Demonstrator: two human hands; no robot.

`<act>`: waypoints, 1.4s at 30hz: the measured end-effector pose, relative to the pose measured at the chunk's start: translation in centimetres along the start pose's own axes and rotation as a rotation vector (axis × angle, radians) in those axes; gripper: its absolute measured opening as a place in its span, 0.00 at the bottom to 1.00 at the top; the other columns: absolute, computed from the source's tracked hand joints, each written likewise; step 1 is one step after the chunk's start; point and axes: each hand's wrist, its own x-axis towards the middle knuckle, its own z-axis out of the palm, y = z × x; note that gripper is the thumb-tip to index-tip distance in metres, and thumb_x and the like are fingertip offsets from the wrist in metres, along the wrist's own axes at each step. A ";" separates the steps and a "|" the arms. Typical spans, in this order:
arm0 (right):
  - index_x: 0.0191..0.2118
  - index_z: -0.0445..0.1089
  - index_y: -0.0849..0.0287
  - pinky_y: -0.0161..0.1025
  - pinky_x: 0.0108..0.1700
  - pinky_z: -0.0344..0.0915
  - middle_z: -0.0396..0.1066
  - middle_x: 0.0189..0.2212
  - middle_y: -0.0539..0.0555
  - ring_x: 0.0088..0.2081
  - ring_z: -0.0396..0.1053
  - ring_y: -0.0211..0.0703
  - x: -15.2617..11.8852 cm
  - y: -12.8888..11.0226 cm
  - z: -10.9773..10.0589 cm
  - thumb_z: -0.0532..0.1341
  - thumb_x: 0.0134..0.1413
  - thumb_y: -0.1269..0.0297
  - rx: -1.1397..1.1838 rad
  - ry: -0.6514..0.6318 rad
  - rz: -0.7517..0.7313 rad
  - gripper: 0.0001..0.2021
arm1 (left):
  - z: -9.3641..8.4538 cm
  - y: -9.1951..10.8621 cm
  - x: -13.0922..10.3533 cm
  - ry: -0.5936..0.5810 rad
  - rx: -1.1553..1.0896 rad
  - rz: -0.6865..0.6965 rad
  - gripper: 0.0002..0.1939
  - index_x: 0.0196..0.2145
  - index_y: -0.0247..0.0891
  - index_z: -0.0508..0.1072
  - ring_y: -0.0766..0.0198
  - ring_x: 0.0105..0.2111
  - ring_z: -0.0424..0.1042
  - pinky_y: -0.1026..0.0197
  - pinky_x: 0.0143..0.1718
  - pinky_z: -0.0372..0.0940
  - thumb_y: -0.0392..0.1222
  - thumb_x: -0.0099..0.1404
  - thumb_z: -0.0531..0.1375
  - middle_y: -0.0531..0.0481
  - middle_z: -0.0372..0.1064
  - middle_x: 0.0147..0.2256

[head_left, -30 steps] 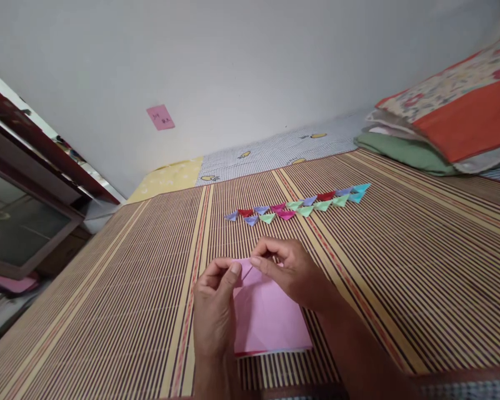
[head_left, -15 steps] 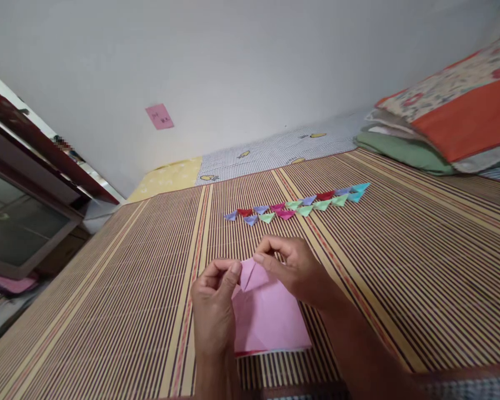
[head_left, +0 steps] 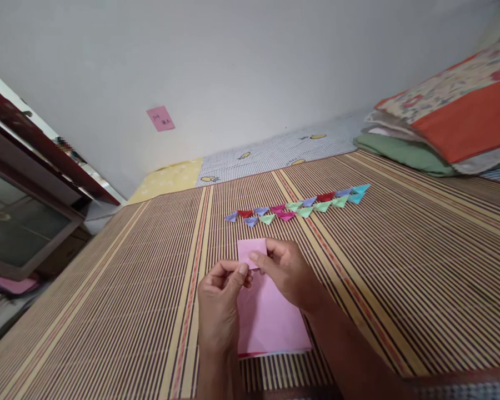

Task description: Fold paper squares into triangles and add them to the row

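A small pink square of folded paper (head_left: 250, 249) is pinched between both hands, facing me. My left hand (head_left: 223, 300) grips its lower left corner with thumb and forefinger. On the right side, my right hand (head_left: 289, 275) has its thumb pressed across the front and its fingers behind. Beneath the hands a stack of paper sheets (head_left: 270, 328) with pink on top lies on the striped mat (head_left: 150, 311); red and white edges show at its near side. Beyond the hands stand two rows of small folded paper pieces (head_left: 286, 215) in blue, red, green, magenta and cyan.
Folded bedding (head_left: 454, 133) in orange, floral and green is piled at the far right. A pink note (head_left: 160, 118) is stuck on the white wall (head_left: 254, 66). Checked cloth (head_left: 266, 153) runs along the mat's far edge. A glass-fronted cabinet (head_left: 20, 222) stands at left.
The pink paper, earlier held with a diagonal crease showing, is now raised and turned to show a plain square face. My right thumb has shifted onto its front.
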 end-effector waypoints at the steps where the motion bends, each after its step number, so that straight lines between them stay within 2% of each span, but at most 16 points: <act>1: 0.27 0.69 0.61 0.35 0.29 0.56 0.63 0.22 0.47 0.26 0.60 0.36 0.0 0.0 -0.1 0.62 0.61 0.61 0.001 0.005 -0.011 0.13 | 0.1 0.0 0.0 -0.030 -0.008 -0.008 0.10 0.27 0.35 0.77 0.68 0.28 0.69 0.65 0.36 0.65 0.42 0.59 0.71 0.53 0.71 0.25; 7: 0.30 0.72 0.61 0.33 0.28 0.55 0.62 0.22 0.45 0.26 0.59 0.34 0.3 -0.4 -0.7 0.68 0.55 0.61 0.117 -0.094 0.024 0.10 | 0.9 -0.5 0.0 0.036 -0.205 0.015 0.12 0.25 0.36 0.75 0.69 0.27 0.67 0.67 0.34 0.65 0.43 0.55 0.73 0.54 0.69 0.24; 11: 0.31 0.72 0.61 0.35 0.31 0.59 0.64 0.24 0.47 0.28 0.63 0.37 0.1 -0.9 -0.4 0.65 0.58 0.63 0.132 -0.075 -0.027 0.08 | 1.2 -0.9 0.2 -0.006 -0.138 0.030 0.13 0.27 0.36 0.74 0.68 0.28 0.68 0.66 0.35 0.65 0.45 0.58 0.72 0.54 0.69 0.25; 13: 0.28 0.70 0.60 0.36 0.32 0.59 0.63 0.26 0.47 0.29 0.63 0.38 0.0 -1.1 -0.4 0.63 0.59 0.67 0.010 -0.020 -0.114 0.08 | 1.2 -0.6 0.1 0.016 -0.010 0.040 0.11 0.30 0.37 0.75 0.68 0.30 0.69 0.66 0.35 0.66 0.45 0.59 0.71 0.53 0.71 0.28; 16: 0.27 0.69 0.60 0.37 0.33 0.56 0.61 0.26 0.47 0.30 0.60 0.38 0.0 -1.3 -0.8 0.62 0.61 0.71 -0.262 0.030 -0.245 0.10 | 0.8 0.6 -0.4 0.142 0.194 0.110 0.14 0.42 0.40 0.77 0.67 0.34 0.71 0.67 0.35 0.67 0.46 0.60 0.71 0.52 0.74 0.36; 18: 0.29 0.71 0.60 0.37 0.34 0.56 0.63 0.28 0.48 0.31 0.61 0.38 -0.1 -1.3 -1.1 0.62 0.62 0.72 -0.369 0.005 -0.302 0.09 | 0.4 1.6 -0.9 0.206 0.254 0.165 0.18 0.47 0.42 0.77 0.69 0.31 0.71 0.68 0.32 0.66 0.46 0.60 0.71 0.54 0.72 0.32; 21: 0.34 0.75 0.60 0.37 0.35 0.59 0.65 0.31 0.50 0.33 0.64 0.39 -0.1 -1.3 -1.2 0.62 0.64 0.70 -0.418 -0.051 -0.381 0.07 | -0.3 2.6 -1.4 0.078 0.245 0.082 0.17 0.49 0.42 0.76 0.70 0.22 0.66 0.69 0.26 0.64 0.46 0.63 0.69 0.58 0.69 0.24; 25: 0.37 0.76 0.60 0.36 0.36 0.61 0.66 0.31 0.51 0.34 0.67 0.39 -0.1 -1.2 -0.8 0.61 0.65 0.73 -0.443 -0.077 -0.433 0.07 | -0.4 2.3 -1.1 -0.013 0.144 0.031 0.10 0.42 0.38 0.79 0.68 0.26 0.72 0.68 0.27 0.66 0.44 0.64 0.68 0.51 0.76 0.29; 30: 0.38 0.76 0.58 0.36 0.33 0.62 0.71 0.32 0.50 0.31 0.67 0.38 -0.4 -1.5 -0.4 0.65 0.60 0.74 -0.410 0.028 -0.375 0.05 | -0.7 1.0 -0.3 0.030 0.039 0.061 0.08 0.40 0.38 0.80 0.66 0.31 0.76 0.65 0.33 0.70 0.41 0.62 0.69 0.50 0.78 0.32; 33: 0.38 0.77 0.56 0.35 0.33 0.63 0.75 0.32 0.49 0.31 0.69 0.38 -0.4 -1.7 -0.4 0.64 0.59 0.76 -0.332 0.013 -0.332 0.07 | -0.9 0.9 -0.3 0.045 0.036 0.085 0.08 0.39 0.39 0.80 0.65 0.33 0.77 0.63 0.37 0.71 0.41 0.62 0.69 0.50 0.78 0.34; 37: 0.38 0.79 0.55 0.37 0.37 0.65 0.75 0.32 0.50 0.35 0.72 0.40 -0.3 -1.6 -0.3 0.61 0.57 0.81 -0.251 0.024 -0.325 0.14 | -0.9 1.4 -0.6 0.049 0.062 0.129 0.10 0.41 0.40 0.81 0.64 0.36 0.77 0.63 0.41 0.72 0.40 0.61 0.70 0.49 0.78 0.38; 42: 0.38 0.79 0.56 0.39 0.37 0.67 0.74 0.32 0.51 0.35 0.72 0.41 -0.5 -1.5 -0.2 0.62 0.58 0.77 -0.138 0.039 -0.280 0.10 | -0.9 1.5 -0.9 0.028 0.115 0.197 0.08 0.41 0.42 0.82 0.59 0.39 0.77 0.58 0.43 0.72 0.41 0.62 0.69 0.47 0.79 0.39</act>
